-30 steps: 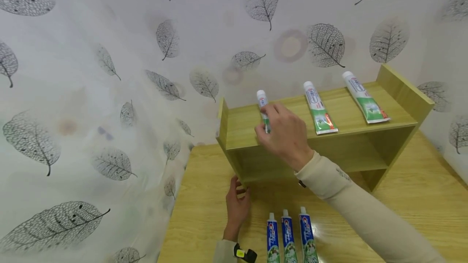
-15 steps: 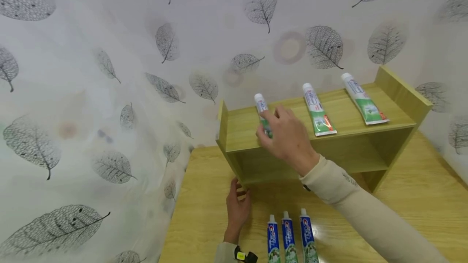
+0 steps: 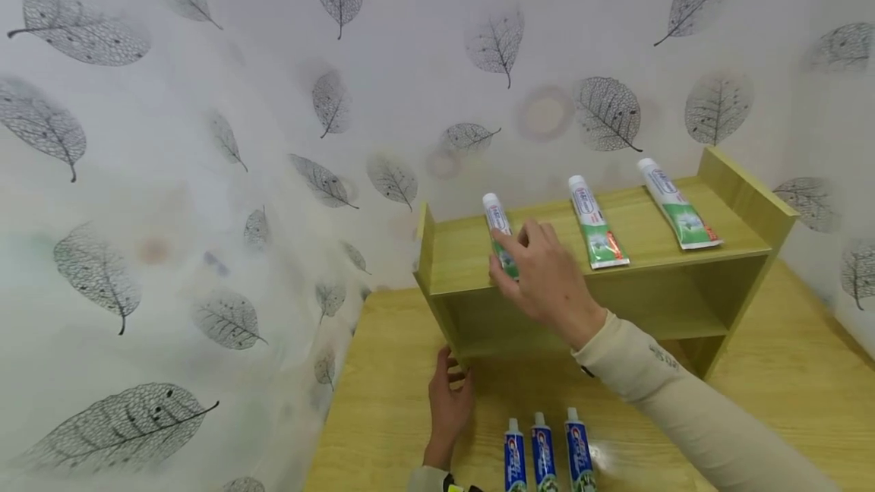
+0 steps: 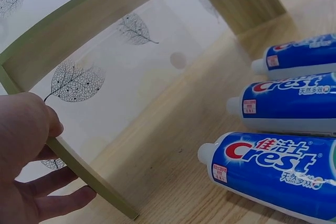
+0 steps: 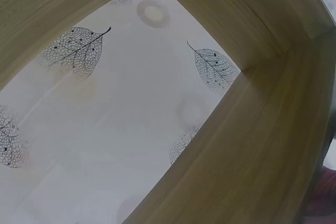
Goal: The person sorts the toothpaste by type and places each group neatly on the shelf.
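In the head view my right hand (image 3: pixel 547 279) reaches onto the top of a small wooden shelf (image 3: pixel 465 249). Its thumb and index finger hold a white-and-green toothpaste tube (image 3: pixel 495 215) at the left end, cap toward the wall; part of its lower half is covered. Two similar toothpaste tubes, one in the middle (image 3: pixel 596 230) and one at right (image 3: pixel 677 207), lie on the same board. Below, my left hand (image 3: pixel 447 405) grips the shelf's left side panel (image 4: pixel 86 174), thumb on one face and fingers on the other. The right wrist view shows the shelf's inside (image 5: pixel 252 129), not the tube.
Three blue Crest toothpaste tubes, left (image 3: pixel 514 458), middle (image 3: pixel 543 454) and right (image 3: pixel 579 454), lie side by side on the wooden table (image 3: pixel 383 370) before the shelf. A leaf-patterned wall (image 3: pixel 410 59) stands close behind and to the left.
The left white-and-green tube has turned slightly, its cap end swinging left, and more of it shows beside my right fingers. My left hand keeps its place on the panel. The head view has shifted.
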`<state>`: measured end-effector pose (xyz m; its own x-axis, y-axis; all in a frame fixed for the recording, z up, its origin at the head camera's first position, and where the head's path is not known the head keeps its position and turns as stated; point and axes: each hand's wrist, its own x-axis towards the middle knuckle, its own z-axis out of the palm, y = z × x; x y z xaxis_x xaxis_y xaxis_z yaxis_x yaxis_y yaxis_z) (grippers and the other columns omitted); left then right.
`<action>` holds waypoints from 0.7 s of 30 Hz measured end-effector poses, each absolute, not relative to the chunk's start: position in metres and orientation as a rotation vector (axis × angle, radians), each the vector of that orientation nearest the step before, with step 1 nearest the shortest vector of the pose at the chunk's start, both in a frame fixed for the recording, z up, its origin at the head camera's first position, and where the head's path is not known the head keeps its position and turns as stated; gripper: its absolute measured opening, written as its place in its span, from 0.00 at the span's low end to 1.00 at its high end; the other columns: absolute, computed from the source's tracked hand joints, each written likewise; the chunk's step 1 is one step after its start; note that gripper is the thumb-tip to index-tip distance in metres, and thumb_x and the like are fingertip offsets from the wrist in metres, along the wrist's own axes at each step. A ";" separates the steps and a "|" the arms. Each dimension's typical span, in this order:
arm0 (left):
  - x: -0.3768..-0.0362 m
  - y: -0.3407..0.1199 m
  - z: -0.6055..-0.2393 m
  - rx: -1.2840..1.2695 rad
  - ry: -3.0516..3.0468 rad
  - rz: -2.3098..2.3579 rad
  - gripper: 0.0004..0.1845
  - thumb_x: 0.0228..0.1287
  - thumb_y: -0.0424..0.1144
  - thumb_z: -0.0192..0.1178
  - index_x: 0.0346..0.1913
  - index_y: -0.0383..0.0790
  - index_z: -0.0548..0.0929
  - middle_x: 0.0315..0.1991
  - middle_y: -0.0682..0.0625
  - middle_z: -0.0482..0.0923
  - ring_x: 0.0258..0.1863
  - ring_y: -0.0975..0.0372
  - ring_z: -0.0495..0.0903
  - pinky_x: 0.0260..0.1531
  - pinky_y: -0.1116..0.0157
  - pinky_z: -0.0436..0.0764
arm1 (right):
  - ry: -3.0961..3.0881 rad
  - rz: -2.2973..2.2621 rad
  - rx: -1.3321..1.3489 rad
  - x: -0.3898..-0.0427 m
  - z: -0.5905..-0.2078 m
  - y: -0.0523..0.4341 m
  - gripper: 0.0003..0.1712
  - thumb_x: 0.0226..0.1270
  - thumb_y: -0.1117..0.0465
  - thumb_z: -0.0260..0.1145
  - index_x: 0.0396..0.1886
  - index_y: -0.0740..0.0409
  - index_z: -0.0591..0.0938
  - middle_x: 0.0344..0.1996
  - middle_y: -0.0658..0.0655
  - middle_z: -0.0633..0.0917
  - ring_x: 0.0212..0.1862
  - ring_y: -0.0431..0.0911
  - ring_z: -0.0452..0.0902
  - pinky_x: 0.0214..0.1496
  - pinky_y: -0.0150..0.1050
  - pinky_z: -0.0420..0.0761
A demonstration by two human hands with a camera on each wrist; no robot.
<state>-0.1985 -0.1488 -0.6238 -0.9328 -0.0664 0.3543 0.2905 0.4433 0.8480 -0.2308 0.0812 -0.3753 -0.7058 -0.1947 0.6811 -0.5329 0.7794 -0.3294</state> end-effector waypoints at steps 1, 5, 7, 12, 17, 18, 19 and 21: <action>-0.194 -0.146 -0.614 -0.148 -2.393 -1.485 0.28 0.75 0.29 0.66 0.74 0.47 0.76 0.51 0.39 0.87 0.41 0.50 0.92 0.36 0.68 0.89 | -2.322 0.678 0.543 -0.231 -0.376 0.081 0.23 0.78 0.56 0.70 0.66 0.61 0.87 0.34 0.60 0.78 0.34 0.51 0.70 0.32 0.40 0.73; -0.194 -0.145 -0.613 -0.136 -2.400 -1.470 0.28 0.74 0.28 0.66 0.73 0.48 0.76 0.50 0.41 0.87 0.41 0.51 0.92 0.36 0.69 0.88 | -2.307 0.674 0.560 -0.231 -0.378 0.081 0.23 0.78 0.56 0.70 0.66 0.62 0.87 0.34 0.60 0.79 0.35 0.50 0.70 0.32 0.39 0.73; -0.194 -0.145 -0.613 -0.143 -2.399 -1.463 0.28 0.74 0.28 0.66 0.73 0.47 0.76 0.50 0.40 0.87 0.41 0.50 0.92 0.36 0.68 0.89 | -2.305 0.679 0.570 -0.231 -0.378 0.082 0.23 0.78 0.56 0.70 0.66 0.62 0.87 0.35 0.61 0.79 0.35 0.51 0.70 0.32 0.39 0.73; -0.197 -0.145 -0.611 -0.158 -2.398 -1.454 0.28 0.74 0.28 0.65 0.73 0.46 0.76 0.51 0.38 0.86 0.41 0.47 0.92 0.35 0.65 0.91 | -2.302 0.704 0.598 -0.234 -0.377 0.085 0.25 0.79 0.53 0.69 0.68 0.61 0.86 0.37 0.62 0.80 0.37 0.53 0.72 0.34 0.42 0.76; -0.200 -0.146 -0.610 -0.138 -2.422 -1.469 0.28 0.76 0.28 0.65 0.74 0.49 0.75 0.53 0.38 0.86 0.43 0.48 0.92 0.37 0.63 0.92 | -2.166 0.729 0.689 -0.234 -0.381 0.089 0.26 0.76 0.54 0.71 0.67 0.62 0.85 0.45 0.66 0.80 0.42 0.56 0.73 0.38 0.46 0.78; -0.199 -0.146 -0.611 -0.134 -2.425 -1.474 0.28 0.76 0.28 0.65 0.74 0.49 0.76 0.53 0.38 0.86 0.43 0.48 0.92 0.37 0.63 0.92 | -2.117 0.726 0.721 -0.232 -0.384 0.090 0.26 0.76 0.54 0.70 0.67 0.63 0.85 0.46 0.67 0.80 0.42 0.55 0.72 0.39 0.45 0.77; -0.198 -0.146 -0.611 -0.133 -2.428 -1.478 0.28 0.76 0.28 0.65 0.74 0.48 0.75 0.52 0.38 0.86 0.43 0.48 0.92 0.37 0.63 0.92 | -2.061 0.717 0.754 -0.230 -0.388 0.092 0.25 0.77 0.54 0.69 0.66 0.63 0.85 0.46 0.67 0.80 0.42 0.55 0.72 0.38 0.45 0.76; -0.195 -0.146 -0.612 -0.125 -2.428 -1.483 0.28 0.75 0.29 0.65 0.74 0.48 0.76 0.52 0.38 0.87 0.42 0.47 0.92 0.37 0.63 0.92 | -1.956 0.695 0.813 -0.224 -0.397 0.094 0.22 0.80 0.54 0.64 0.63 0.64 0.85 0.46 0.66 0.80 0.40 0.53 0.71 0.37 0.43 0.75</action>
<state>-0.1955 -0.1459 -0.6118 -0.9535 -0.0771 0.2914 0.2240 0.4653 0.8563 -0.2238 0.0945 -0.3970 -0.3974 -0.2691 0.8773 -0.7622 0.6291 -0.1523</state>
